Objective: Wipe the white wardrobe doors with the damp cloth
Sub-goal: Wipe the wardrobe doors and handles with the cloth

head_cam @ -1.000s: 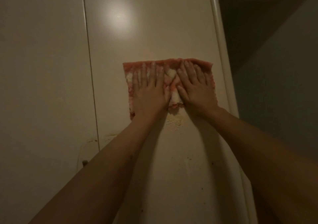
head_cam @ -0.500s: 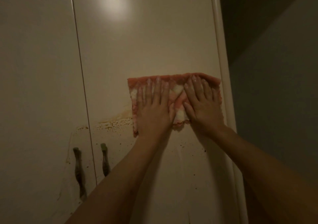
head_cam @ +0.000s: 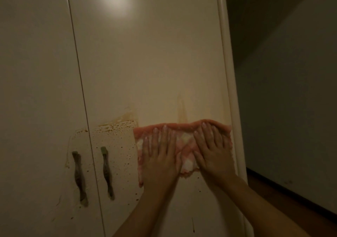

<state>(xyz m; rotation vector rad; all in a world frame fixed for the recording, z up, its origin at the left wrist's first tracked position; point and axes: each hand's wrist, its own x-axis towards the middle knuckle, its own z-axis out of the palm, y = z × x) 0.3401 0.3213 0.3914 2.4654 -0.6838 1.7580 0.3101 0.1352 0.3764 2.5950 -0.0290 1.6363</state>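
Note:
A pink and white checked cloth (head_cam: 184, 140) lies flat against the right white wardrobe door (head_cam: 145, 63), near its right edge. My left hand (head_cam: 160, 156) presses on the cloth's left half with straight, spread fingers. My right hand (head_cam: 212, 151) presses on its right half, fingers straight and reaching the top hem. A brownish stain with dark speckles (head_cam: 116, 125) spreads to the left of the cloth, across the gap onto the left door (head_cam: 36, 72). A faint yellow streak (head_cam: 182, 109) runs up above the cloth.
Two dark curved handles (head_cam: 79, 177) (head_cam: 107, 173) hang either side of the gap between the doors. A rounded white corner post (head_cam: 228, 72) borders the right door. Right of it are a dim grey wall (head_cam: 291, 100) and a dark skirting board (head_cam: 291, 191).
Both hands have slid the cloth down the right door, pressed flat the whole way. The stain, both handles and a yellow streak above the cloth have come into view.

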